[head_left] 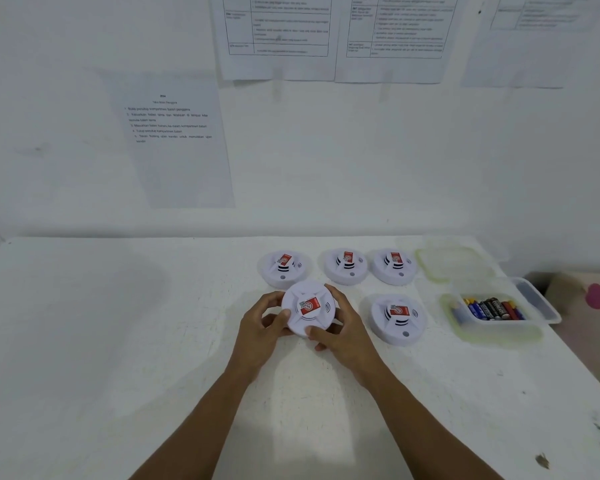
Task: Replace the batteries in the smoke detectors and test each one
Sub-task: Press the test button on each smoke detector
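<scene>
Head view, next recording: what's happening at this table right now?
A person grips one white smoke detector with the left hand and right hand, label side up, case closed. Four other detectors lie on the white table: three in a row behind it, one to its right. At the far right an open clear tub holds batteries, and its lid lies behind it. No battery is in hand.

The front smoke detector (pixel 308 308) is smooth, matt white plastic with a glossy red sticker on top. Under it, the table (pixel 118 341) is white-painted, rough and scuffed. Right of the detector, the tub (pixel 537 299) is cloudy clear plastic, and the batteries (pixel 492 309) inside have shiny wrappers. Behind the detector, matt paper sheets (pixel 174 143) hang on a painted wall (pixel 326 168)
</scene>
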